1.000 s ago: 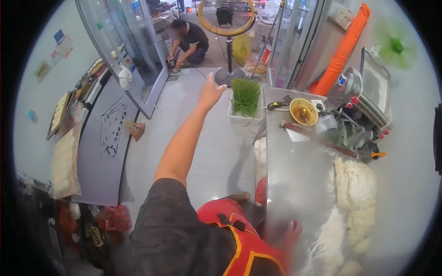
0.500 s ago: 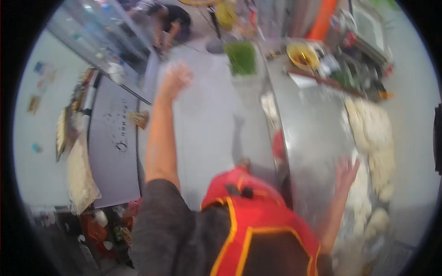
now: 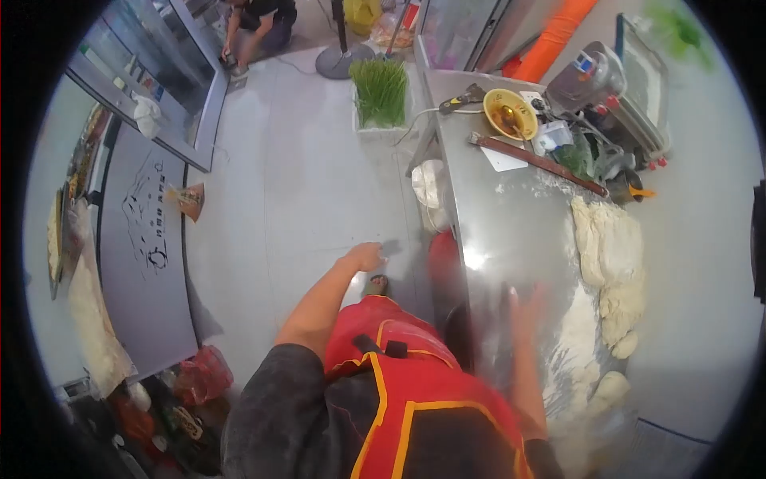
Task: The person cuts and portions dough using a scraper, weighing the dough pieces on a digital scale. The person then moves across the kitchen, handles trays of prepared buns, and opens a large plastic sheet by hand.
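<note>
My left hand (image 3: pixel 366 256) hangs over the tiled floor in front of the red apron (image 3: pixel 447 391), near a shoe; its fingers look partly curled, and what they may hold is too small to tell. Over the metal table (image 3: pixel 503 231) is my right hand (image 3: pixel 525 310), slightly blurred, with fingers apart and nothing in it. Right of that hand lie scattered white flour (image 3: pixel 573 343) and a long mass of pale dough (image 3: pixel 610 251). A smaller dough lump (image 3: pixel 610 389) sits nearer to me.
On the table's far part are a yellow bowl (image 3: pixel 511 114), a brown stick (image 3: pixel 542 162) and a black-handled tool (image 3: pixel 463 100). Beyond stands a white box of green stalks (image 3: pixel 380 94). A person (image 3: pixel 259 28) crouches by the glass door. A printed panel (image 3: pixel 148 239) stands left.
My left arm has come down from its outstretched pose toward my body. My right hand rose over the table, spread its fingers, then moved back left. The view has tilted down.
</note>
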`<state>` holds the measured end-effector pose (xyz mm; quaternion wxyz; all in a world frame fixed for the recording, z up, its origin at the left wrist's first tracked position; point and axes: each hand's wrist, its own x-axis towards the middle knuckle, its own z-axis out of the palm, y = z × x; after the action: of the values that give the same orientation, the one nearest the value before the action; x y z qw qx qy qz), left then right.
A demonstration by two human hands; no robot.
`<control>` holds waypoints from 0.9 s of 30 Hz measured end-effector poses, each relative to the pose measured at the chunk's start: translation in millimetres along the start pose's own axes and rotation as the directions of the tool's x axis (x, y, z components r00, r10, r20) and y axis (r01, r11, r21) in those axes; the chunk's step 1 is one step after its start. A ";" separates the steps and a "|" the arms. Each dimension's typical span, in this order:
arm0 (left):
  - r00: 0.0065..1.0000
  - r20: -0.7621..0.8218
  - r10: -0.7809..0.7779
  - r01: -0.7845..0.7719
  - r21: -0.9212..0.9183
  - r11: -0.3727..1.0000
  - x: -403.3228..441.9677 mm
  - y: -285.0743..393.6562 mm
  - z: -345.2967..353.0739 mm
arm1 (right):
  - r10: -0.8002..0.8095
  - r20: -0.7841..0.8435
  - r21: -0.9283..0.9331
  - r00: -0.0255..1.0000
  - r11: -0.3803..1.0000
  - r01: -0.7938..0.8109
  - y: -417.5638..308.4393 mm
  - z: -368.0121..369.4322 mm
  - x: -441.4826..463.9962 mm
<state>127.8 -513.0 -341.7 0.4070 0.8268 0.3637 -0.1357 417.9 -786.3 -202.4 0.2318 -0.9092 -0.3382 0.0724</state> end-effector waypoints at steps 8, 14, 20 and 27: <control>0.984 0.173 -0.044 0.067 -0.131 0.989 50.8 9.1 55.8 | -0.201 0.108 -0.194 0.974 0.956 0.219 -34.2 53.3 68.4; 0.989 0.049 -0.139 0.147 -0.442 0.885 125.6 1.7 99.1 | -0.271 0.132 -0.228 0.954 0.928 0.295 -24.0 90.6 79.8; 0.913 0.091 -0.397 0.257 -0.885 0.388 278.4 16.9 224.7 | -0.214 0.140 -0.284 0.967 0.927 0.246 -14.1 94.3 83.0; 0.915 0.243 -0.323 0.201 -0.967 -0.158 350.9 65.1 240.6 | -0.126 0.234 -0.291 0.964 0.937 0.193 -10.2 88.4 83.3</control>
<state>436.6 -552.7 -638.9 0.8274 0.1688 0.5194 0.1308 449.8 -692.5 -273.4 0.0532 -0.8908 -0.4411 0.0955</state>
